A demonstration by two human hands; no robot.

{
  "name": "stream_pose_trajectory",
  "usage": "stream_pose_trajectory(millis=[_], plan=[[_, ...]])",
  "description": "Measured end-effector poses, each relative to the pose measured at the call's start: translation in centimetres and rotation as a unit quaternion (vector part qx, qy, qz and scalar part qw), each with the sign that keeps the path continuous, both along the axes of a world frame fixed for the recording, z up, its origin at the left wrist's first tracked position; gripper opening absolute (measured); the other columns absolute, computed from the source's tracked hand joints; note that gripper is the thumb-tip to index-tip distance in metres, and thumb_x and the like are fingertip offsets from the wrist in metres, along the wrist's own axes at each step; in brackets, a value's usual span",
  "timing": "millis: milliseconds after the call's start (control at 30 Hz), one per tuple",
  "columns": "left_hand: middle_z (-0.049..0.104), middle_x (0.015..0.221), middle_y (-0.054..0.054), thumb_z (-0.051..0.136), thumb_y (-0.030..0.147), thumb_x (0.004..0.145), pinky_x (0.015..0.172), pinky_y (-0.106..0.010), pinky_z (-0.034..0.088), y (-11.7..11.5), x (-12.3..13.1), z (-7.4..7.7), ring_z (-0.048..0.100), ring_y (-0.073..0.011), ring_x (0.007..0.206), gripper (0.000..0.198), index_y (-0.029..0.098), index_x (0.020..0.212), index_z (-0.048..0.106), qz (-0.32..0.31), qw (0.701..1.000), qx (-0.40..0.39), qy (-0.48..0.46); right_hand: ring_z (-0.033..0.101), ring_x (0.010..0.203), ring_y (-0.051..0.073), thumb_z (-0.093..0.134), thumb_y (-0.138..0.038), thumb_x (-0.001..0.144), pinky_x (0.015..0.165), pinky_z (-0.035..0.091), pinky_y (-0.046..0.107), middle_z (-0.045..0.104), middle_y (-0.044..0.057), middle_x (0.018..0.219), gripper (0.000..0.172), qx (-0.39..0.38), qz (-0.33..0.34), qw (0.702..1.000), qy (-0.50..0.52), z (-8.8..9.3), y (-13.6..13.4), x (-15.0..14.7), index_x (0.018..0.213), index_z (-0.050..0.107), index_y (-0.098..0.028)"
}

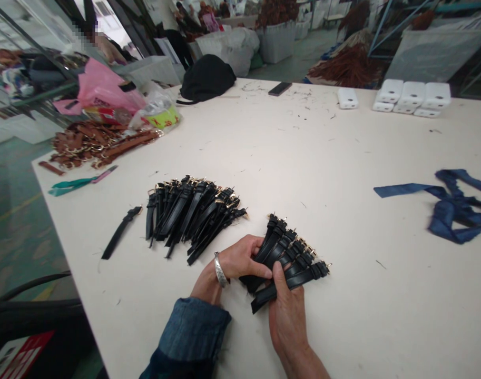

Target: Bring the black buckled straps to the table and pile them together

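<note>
Between my two hands is a fanned bunch of short black buckle straps (282, 247), their gold-coloured buckles pointing up and to the right. My left hand (242, 258), with a silver bracelet at the wrist, is closed on the bunch from the left, thumb across the straps. From below, my right hand (288, 310) grips the same bunch, its thumb on top and its other fingers hidden underneath. A larger spread of similar black straps (188, 213) lies on the table to the left. One single black strap (121, 231) lies apart, farther left.
On the white table (362, 326) are brown straps (98, 142), green-handled tweezers (82, 181), a pink bag (106, 87), a black cap (208, 79) and a phone (280, 88). White blocks (412, 97) sit at the back right, blue fabric strips (453, 205) at the right.
</note>
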State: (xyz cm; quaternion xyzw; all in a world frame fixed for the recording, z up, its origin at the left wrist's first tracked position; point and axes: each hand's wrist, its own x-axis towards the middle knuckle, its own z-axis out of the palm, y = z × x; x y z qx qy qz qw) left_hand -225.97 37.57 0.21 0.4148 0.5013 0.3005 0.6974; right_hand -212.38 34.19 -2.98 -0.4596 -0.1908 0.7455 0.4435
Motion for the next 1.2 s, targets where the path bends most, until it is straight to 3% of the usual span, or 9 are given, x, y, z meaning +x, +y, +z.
stream_pose_trajectory(millis=[333, 467, 567, 767, 1067, 1200], plan=[[0.065, 0.077, -0.002, 0.078, 0.020, 0.057, 0.069, -0.025, 0.048, -0.1, -0.1, 0.3, 0.060, -0.0140, 0.073, 0.042, 0.011, 0.094, 0.061, 0.010, 0.999, 0.004, -0.031, 0.059, 0.100, 0.023, 0.059, -0.049, 0.075, 0.078, 0.051, 0.033, 0.067, 0.008, 0.100, 0.048, 0.023, -0.005, 0.999, -0.032, -0.2, -0.3, 0.1, 0.110, 0.059, -0.016], [0.063, 0.073, -0.001, 0.075, 0.022, 0.062, 0.059, -0.022, 0.047, -0.2, -0.3, 0.4, 0.057, -0.0106, 0.063, 0.040, 0.010, 0.096, 0.058, 0.001, 0.999, 0.002, -0.033, 0.059, 0.100, 0.023, 0.056, -0.053, 0.076, 0.082, 0.050, 0.035, 0.068, 0.008, 0.097, 0.055, 0.015, 0.025, 0.999, -0.043, 0.1, -0.3, 0.2, 0.115, 0.056, -0.015], [0.060, 0.070, 0.001, 0.072, 0.027, 0.066, 0.050, -0.020, 0.045, -0.3, -0.3, 0.3, 0.053, -0.0086, 0.054, 0.043, 0.012, 0.103, 0.054, -0.019, 0.999, 0.001, -0.042, 0.056, 0.106, 0.023, 0.052, -0.054, 0.079, 0.091, 0.046, 0.037, 0.065, 0.008, 0.108, 0.056, 0.008, 0.049, 0.998, -0.038, 0.0, -0.3, 0.3, 0.120, 0.053, -0.015], [0.062, 0.096, -0.005, 0.069, 0.027, 0.069, 0.082, -0.028, 0.046, -0.4, 0.0, 0.2, 0.056, -0.0160, 0.090, 0.044, 0.014, 0.108, 0.054, -0.022, 0.997, 0.063, -0.048, 0.043, 0.122, 0.022, 0.052, -0.051, 0.081, 0.105, 0.034, 0.039, 0.051, 0.007, 0.130, 0.058, 0.012, 0.062, 0.998, -0.029, 0.1, -0.4, 0.4, 0.129, 0.044, -0.019], [0.061, 0.102, -0.006, 0.073, 0.025, 0.065, 0.085, -0.030, 0.045, -0.5, 0.2, 0.0, 0.055, -0.0174, 0.094, 0.053, 0.014, 0.112, 0.050, -0.045, 0.994, 0.048, -0.086, 0.046, 0.119, 0.022, 0.057, -0.050, 0.077, 0.103, 0.036, 0.037, 0.057, 0.006, 0.122, 0.057, 0.019, 0.063, 0.996, -0.065, 0.4, -0.2, 0.6, 0.124, 0.050, -0.020], [0.061, 0.097, -0.004, 0.078, 0.022, 0.059, 0.076, -0.029, 0.049, -0.6, 0.6, 0.0, 0.058, -0.0163, 0.085, 0.065, 0.016, 0.116, 0.047, -0.064, 0.993, 0.048, -0.091, 0.051, 0.113, 0.024, 0.056, -0.051, 0.077, 0.097, 0.041, 0.040, 0.063, 0.008, 0.110, 0.058, 0.010, 0.079, 0.994, -0.078, 0.5, -0.2, 0.8, 0.124, 0.050, -0.017]])
